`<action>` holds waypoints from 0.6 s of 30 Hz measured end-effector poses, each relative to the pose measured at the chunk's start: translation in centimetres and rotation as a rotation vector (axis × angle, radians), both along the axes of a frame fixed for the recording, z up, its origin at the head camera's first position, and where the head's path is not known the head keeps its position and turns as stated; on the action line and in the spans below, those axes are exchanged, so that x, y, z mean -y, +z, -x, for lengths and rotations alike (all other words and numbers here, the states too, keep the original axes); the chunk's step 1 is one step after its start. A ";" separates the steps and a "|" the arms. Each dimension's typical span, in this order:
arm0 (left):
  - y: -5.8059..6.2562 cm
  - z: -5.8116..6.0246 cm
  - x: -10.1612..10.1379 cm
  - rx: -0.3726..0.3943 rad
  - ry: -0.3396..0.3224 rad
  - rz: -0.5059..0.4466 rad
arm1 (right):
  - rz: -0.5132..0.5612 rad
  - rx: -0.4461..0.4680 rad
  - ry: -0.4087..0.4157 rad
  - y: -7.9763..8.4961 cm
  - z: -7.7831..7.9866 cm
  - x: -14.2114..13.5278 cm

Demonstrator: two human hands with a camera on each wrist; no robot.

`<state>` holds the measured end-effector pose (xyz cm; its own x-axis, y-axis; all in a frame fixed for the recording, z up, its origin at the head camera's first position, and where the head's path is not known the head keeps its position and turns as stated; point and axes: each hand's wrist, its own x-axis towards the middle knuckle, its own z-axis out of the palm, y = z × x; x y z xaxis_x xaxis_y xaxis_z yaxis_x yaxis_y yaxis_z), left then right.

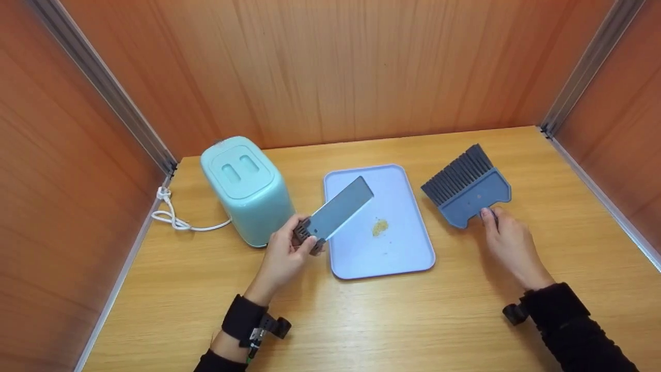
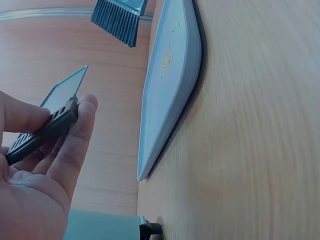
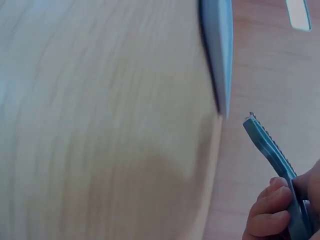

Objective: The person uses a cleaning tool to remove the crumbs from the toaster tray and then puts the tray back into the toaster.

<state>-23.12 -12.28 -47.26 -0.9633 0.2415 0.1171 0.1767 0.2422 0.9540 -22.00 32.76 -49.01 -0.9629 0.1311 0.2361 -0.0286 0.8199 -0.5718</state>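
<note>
My left hand (image 1: 287, 252) grips a toaster crumb tray (image 1: 342, 207) by its dark slotted end, between thumb and fingers. Its flat grey metal plate points up and right, raised over the left side of a pale lavender tray (image 1: 413, 253). A small heap of yellowish crumbs (image 1: 380, 227) lies on the lavender tray, with a few specks around it. To the right, my right hand (image 1: 511, 247) holds a blue hand brush (image 1: 472, 199) by its handle, dark bristles toward the upper left. In the left wrist view, the brush (image 2: 118, 20) shows up in the air beyond the lavender tray.
A mint-green toaster (image 1: 258, 206) with a lidded top stands left of the lavender tray, close behind my left hand. Its white cord (image 1: 181, 223) and plug lie at the left. Wooden panels (image 1: 330, 77) enclose the table (image 1: 361, 325) at the back and both sides.
</note>
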 end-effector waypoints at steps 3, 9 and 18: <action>-0.2 -0.1 0.1 0.038 0.003 -0.045 | -0.014 0.072 -0.003 -0.8 0.4 -1.4; -0.5 -0.3 0.1 0.112 0.019 -0.120 | -0.053 0.227 -0.030 -1.6 1.1 -3.5; -0.6 -0.5 0.0 0.157 -0.004 -0.252 | -0.118 0.389 -0.026 -1.2 1.5 -5.0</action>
<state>-22.60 -12.30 -47.86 -0.9735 0.2276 0.0234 0.0224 -0.0067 0.9997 -23.54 37.71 -50.22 -0.9801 0.1500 -0.1299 0.1924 0.8783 -0.4377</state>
